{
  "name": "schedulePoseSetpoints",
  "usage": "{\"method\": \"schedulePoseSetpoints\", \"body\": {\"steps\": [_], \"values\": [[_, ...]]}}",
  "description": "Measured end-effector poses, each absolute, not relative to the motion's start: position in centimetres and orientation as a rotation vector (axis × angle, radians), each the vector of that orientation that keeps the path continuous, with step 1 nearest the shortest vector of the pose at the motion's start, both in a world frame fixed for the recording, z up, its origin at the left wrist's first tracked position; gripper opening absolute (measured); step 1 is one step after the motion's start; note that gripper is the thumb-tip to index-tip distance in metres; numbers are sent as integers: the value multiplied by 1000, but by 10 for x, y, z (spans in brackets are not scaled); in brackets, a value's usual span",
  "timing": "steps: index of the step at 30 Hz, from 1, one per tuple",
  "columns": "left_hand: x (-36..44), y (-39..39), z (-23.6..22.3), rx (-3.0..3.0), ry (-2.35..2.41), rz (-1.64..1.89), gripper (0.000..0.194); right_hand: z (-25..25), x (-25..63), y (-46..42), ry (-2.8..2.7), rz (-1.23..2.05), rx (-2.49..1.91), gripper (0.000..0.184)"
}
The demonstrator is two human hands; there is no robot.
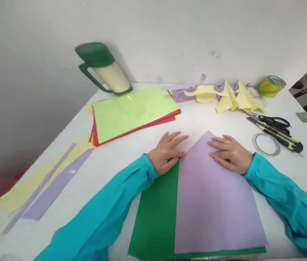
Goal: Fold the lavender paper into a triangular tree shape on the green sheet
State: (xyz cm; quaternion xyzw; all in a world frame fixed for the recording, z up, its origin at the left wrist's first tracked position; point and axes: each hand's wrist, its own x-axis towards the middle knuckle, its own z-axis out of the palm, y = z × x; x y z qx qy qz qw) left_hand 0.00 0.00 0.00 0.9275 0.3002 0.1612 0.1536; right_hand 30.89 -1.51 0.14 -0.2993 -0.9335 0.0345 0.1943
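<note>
Several paper strips: yellow ones (34, 181) and purple ones (57, 188) lie side by side, slanting across the left of the white table (99, 192).
Flask: over by the wall (153, 40) I see a cream flask (111, 77) with a green lid and handle; it looks tilted from here.
Paper stack: light green (134, 112) on top, red edges (153, 122) peeking out below, orange bits at the left corners.
Green sheet: the dark green sheet (156, 214) lies under the purple one, showing along its left side and bottom edge.
Left hand: palm down, this hand (167, 153) has its fingers spread, the lower fingertips at the purple sheet's upper left edge.
Curled strips: a purple one (183, 87) and a yellow one (205, 95) sit near the wall.
Purple sheet: the large purple sheet (213, 210) is right in front of the person, its top coming to a point between the hands, a thin line drawn near the upper left.
Right hand: this one (232, 156) rests on the sheet beside that point, fingers slightly apart, pinching nothing that I can see.
Folded yellow paper: pointed pieces (237, 98) stand by the wall, some purple behind.
Tape: a narrow roll (266, 144) lies flat; a yellow-green roll (271, 87) sits farther back.
Tools: black-handled scissors (275, 121) lie against yellow-and-black cutters (281, 137).
</note>
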Motion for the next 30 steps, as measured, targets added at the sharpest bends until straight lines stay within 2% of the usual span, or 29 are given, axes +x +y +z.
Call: {"method": "schedulePoseSetpoints", "body": {"steps": [24,30], "values": [[-12,4,6,2768,647,463,33,0,309,-15,-2608,97,-856,27],[-5,4,0,2754,660,618,34,-1,309,-16,-2610,102,-862,27]]}}
